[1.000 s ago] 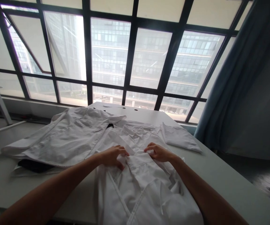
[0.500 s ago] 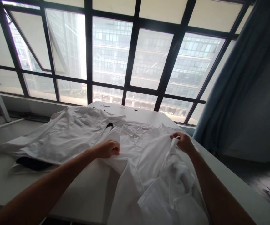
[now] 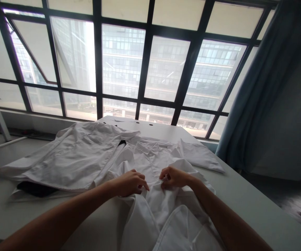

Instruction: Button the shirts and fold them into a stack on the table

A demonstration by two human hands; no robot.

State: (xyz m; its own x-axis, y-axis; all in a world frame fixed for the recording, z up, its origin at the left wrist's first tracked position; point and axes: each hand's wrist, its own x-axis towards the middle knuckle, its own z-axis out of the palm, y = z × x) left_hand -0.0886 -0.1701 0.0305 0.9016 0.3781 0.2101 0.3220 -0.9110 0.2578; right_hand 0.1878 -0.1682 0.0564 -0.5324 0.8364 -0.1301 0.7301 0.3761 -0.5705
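Note:
A white collared shirt [image 3: 150, 162] lies before me, its collar toward the window and its lower part bunched and hanging over the near edge. My left hand [image 3: 132, 183] is closed on the fabric left of the button line. To the right of that line, my right hand [image 3: 175, 177] pinches the same shirt with curled fingers. Folds of cloth rise between and below the hands. Some fingertips are hidden in the fabric. A short sleeve [image 3: 201, 156] spreads out at the right.
Another white garment [image 3: 72, 157] lies flat on the left, with a black item [image 3: 36, 189] showing under its near edge. The white table [image 3: 247, 198] reaches toward a large black-framed window [image 3: 142, 87]. A blue-grey curtain [image 3: 255, 94] hangs at the right.
My right hand has moved left and down from the shirt's right side to near the middle. My left hand has shifted right and toward me. The right sleeve now lies spread out.

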